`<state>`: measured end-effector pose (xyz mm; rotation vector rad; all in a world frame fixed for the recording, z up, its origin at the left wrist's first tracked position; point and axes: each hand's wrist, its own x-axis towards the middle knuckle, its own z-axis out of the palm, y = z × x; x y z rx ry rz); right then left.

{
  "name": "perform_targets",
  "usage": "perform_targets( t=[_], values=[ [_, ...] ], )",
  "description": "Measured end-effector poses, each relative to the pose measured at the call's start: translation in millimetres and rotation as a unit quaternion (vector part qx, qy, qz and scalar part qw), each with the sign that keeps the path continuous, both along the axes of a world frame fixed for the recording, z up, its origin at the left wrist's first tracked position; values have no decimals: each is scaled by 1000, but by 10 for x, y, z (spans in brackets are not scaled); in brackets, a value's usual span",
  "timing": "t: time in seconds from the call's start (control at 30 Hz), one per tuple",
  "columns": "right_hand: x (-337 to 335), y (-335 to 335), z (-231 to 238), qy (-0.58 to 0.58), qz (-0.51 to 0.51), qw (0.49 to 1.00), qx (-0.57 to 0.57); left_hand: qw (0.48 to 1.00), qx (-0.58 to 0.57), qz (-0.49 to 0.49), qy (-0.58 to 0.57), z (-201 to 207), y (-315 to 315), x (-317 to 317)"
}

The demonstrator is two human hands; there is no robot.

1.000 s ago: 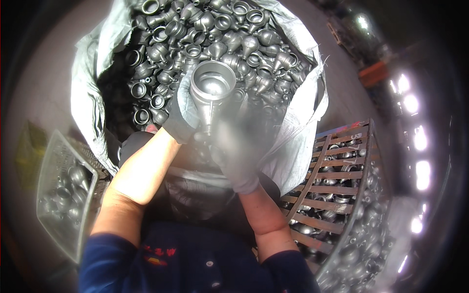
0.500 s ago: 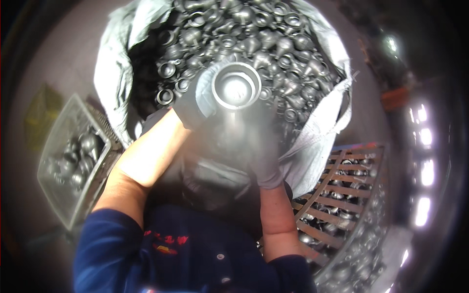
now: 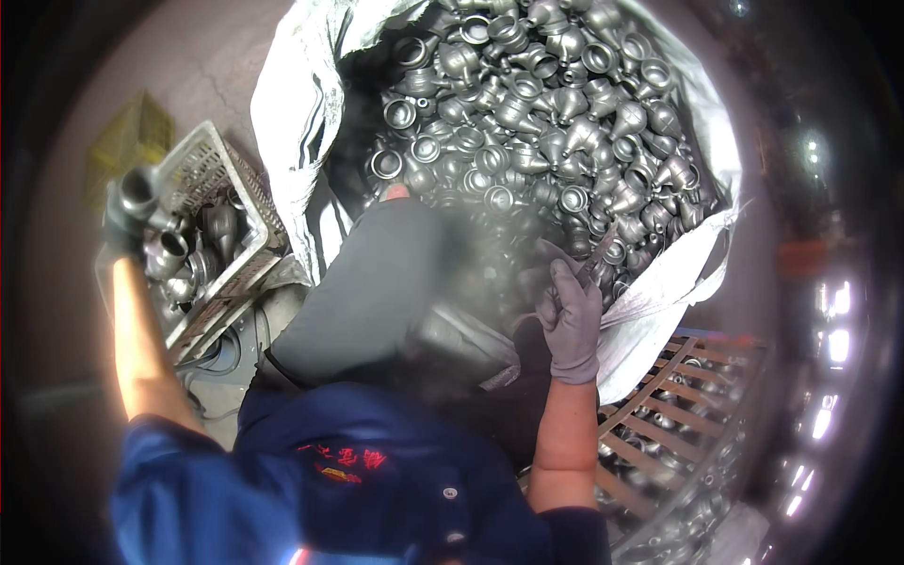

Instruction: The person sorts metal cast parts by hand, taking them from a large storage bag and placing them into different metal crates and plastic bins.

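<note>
At the far left, my dark-gloved left hand [image 3: 122,228] grips a round-mouthed grey metal fitting [image 3: 138,186] over the edge of a pale plastic crate [image 3: 213,141]. More bulb-shaped metal fittings [image 3: 221,226] lie inside that crate. My grey-gloved right hand [image 3: 571,320] is closed, with its fingers curled, at the near right side of a big white woven sack [image 3: 299,104]. A thin, pointed, blade-like tool [image 3: 600,250] sticks up from its fingers. The sack is heaped with similar metal fittings [image 3: 527,113]. Haze blurs the part near my knee.
A rusty slatted metal grate [image 3: 650,400] with fittings beneath it stands at the lower right. Behind the crate sits a yellow basket [image 3: 127,141]. Cables [image 3: 221,358] lie on the floor near my leg. My bent knee [image 3: 377,273] rests against the sack's near side.
My hands have parted. The left one has carried the fitting from above the sack to the crate at left, while the right one stays by the sack. The view has shifted.
</note>
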<state>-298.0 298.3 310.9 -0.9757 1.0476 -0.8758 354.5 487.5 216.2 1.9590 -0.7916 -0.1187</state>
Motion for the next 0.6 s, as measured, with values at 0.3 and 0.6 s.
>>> perform_targets(
  t=[0.3, 0.6],
  values=[
    [92, -78, -57, 46, -13, 999, 22, 971, -202, 40, 121, 748, -887, -1532],
    [132, -147, -99, 68, -22, 995, 64, 882, 152, -447, -8, -835, -2738, -3459]
  ],
)
